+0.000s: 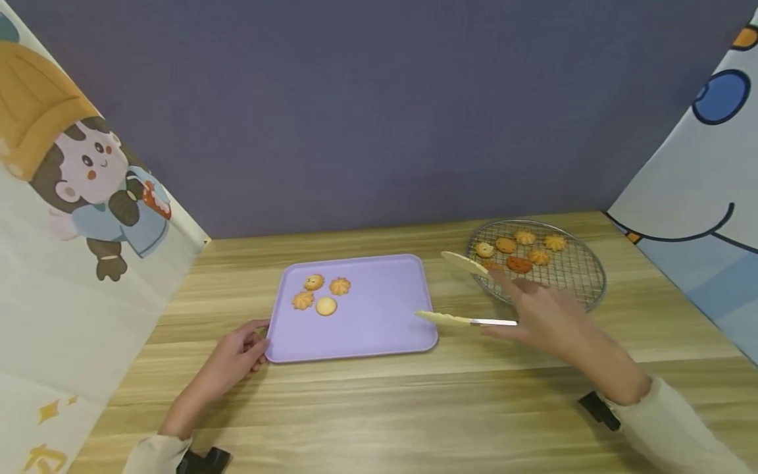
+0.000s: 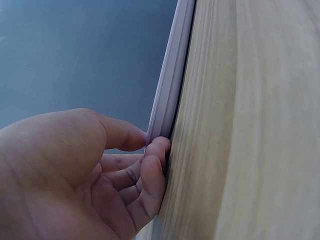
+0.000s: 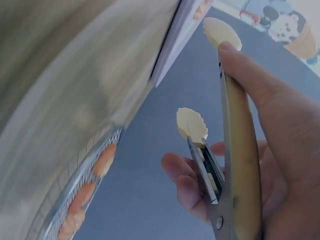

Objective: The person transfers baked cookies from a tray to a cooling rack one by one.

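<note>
My left hand [image 1: 233, 355] holds the near left corner of a lilac tray [image 1: 379, 309]. In the left wrist view the thumb lies at the tray's rim [image 2: 167, 80], with curled fingers against its side. Several golden cookies [image 1: 326, 306] lie on the left part of the tray. With my right hand [image 1: 547, 322] I grip a pair of tongs [image 1: 494, 322] with cream scalloped tips. The tips stand wide apart with nothing between them; one overlaps the tray's right edge in the head view, the other reaches toward the rack's left side.
Beyond my right hand, a round wire rack [image 1: 577, 276] carries several cookies [image 1: 518, 264], some plain brown and some flower-shaped. Tray and rack sit on a wood-grain table [image 1: 379, 408]. A dark panel [image 1: 379, 118] rises behind, and cartoon-printed panels [image 1: 59, 296] flank both sides.
</note>
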Demonstrator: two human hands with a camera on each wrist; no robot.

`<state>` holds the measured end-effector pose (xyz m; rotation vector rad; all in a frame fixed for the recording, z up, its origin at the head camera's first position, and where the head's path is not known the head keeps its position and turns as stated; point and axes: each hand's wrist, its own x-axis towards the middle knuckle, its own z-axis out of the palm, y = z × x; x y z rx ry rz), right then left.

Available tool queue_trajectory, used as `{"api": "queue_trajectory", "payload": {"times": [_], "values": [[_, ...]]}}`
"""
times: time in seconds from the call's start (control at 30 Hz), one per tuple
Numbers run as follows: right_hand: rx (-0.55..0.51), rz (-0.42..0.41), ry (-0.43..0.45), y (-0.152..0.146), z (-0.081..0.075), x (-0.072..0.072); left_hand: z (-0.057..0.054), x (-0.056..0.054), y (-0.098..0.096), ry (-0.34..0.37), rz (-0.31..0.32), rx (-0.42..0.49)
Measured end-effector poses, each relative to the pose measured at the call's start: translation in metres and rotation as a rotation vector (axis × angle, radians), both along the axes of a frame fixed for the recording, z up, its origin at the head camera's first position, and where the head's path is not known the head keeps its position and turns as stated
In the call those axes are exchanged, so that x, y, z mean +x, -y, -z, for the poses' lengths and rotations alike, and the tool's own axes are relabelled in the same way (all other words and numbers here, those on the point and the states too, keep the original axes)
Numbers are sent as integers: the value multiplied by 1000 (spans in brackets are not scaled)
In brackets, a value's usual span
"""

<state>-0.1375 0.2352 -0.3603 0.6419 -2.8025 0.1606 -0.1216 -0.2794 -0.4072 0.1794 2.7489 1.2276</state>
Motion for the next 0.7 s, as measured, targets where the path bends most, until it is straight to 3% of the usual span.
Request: {"api": "queue_trajectory", "payload": {"times": [0.13,0.3,0.7], "values": [[9,-52,-43,11,6,2,-1,1,-1,-1,1,-2],[-9,-103,-35,25,11,0,0,1,-2,3,-14,-15],[2,-138,-1,60,15,-24,2,1,-2,-5,-24,-8]]}}
